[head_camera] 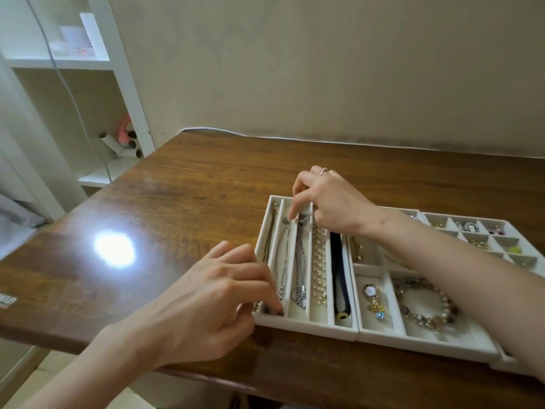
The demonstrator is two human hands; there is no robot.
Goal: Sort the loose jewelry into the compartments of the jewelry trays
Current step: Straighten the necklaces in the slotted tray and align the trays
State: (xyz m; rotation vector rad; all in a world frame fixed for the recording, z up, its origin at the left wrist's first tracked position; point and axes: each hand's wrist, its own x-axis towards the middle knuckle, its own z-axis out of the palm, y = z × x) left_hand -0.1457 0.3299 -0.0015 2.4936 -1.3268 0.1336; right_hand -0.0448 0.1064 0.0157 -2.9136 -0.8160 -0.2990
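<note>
Clerk: Progress?
Inspector: Judged late. No loose piece shows on the table, and every visible item lies in a tray. What is left looks like straightening chains.
Clerk: Hands?
Inspector: The right hand pinches the far end of a silver chain in the third slot of the long-slot tray. The left hand has its fingertips bunched together at the near end of the second slot. What they hold cannot be told.
Clerk: Contents?
Inspector: Further slots hold a pearl strand and a black choker. The middle tray holds a flower brooch and a beaded bracelet. The grid tray holds small pieces, kinds unclear.
</note>
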